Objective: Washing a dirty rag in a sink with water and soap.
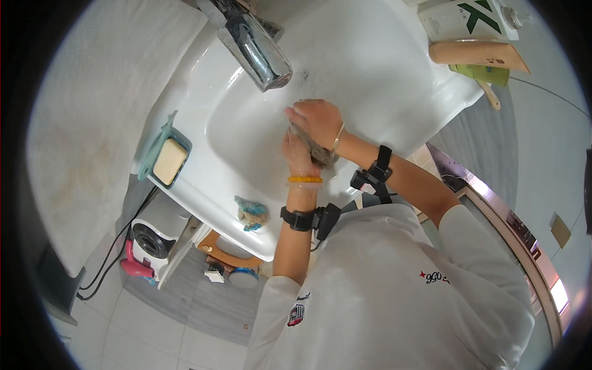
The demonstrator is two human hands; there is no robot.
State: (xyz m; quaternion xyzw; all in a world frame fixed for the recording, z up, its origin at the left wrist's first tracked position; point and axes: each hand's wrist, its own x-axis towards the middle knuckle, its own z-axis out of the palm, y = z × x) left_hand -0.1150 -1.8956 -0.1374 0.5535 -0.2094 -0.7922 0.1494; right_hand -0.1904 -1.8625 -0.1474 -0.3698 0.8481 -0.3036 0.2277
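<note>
Head view: over the sink (394, 105), near the tap (259, 58), a grey-brown cloth (320, 156) is grasped in the grip of the left hand (298, 153) and right hand (319, 119). A blue-and-tan wad (251, 214) is seen beside the sink's left edge; soap (170, 161) is placed at the back left corner.

Upper right, a large green letter (483, 17) on a white bottle (445, 24); tiny unreadable print on a tan tube (472, 54); lower right, upside-down digits (433, 277) on a white shirt (382, 290).
</note>
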